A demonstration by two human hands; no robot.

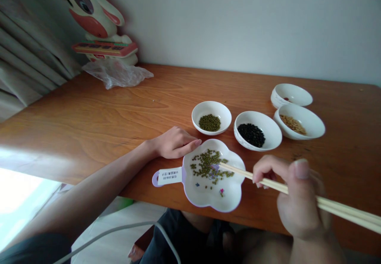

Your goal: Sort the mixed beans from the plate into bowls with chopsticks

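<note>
Four round white bowls (pixel 257 130) sit on the desk (pixel 104 113) beyond the right hand (pixel 293 200), whose grip is closed on a pair of chopsticks (pixel 268 181). Their tips reach left into a flower-shaped dish (pixel 226 198) of green beans (pixel 205 164). At that dish's far left rim rests the left hand (pixel 175 143), flat, fingers loosely together, holding nothing.

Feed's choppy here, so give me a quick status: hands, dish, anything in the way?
Right hand grips chopsticks, tips among green beans in flower-shaped dish. Left hand flat against dish rim. Nothing blocking.
</note>
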